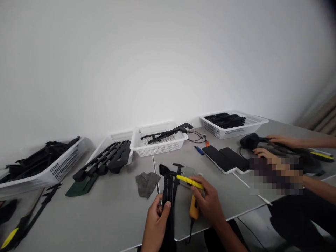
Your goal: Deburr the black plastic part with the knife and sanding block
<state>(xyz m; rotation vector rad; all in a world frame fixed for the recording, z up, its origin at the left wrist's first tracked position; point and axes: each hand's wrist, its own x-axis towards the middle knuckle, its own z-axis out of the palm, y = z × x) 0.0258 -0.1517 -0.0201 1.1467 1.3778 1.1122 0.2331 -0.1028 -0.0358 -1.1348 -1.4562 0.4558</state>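
Note:
My left hand (156,220) is closed around a long black plastic part (168,189), holding it tilted up near the table's front edge. In my right hand (208,201) is a yellow ribbed-handled tool (189,181), pinched between fingers and thumb, its front end close to the black part. What kind of tool it is, I cannot make out. Below that hand lies an orange-yellow corded tool (194,207). A black caliper (176,183) rests just behind the part, beside a small clear-grey object (187,173). A crumpled grey cloth (147,183) lies to the left.
White baskets (160,148) along the wall hold black plastic parts (105,161). Two phones (219,157), a blue stick (199,150) and a white cable (252,187) lie to the right. Another person's hands (283,140) handle a dark object. A second caliper (43,206) is at left.

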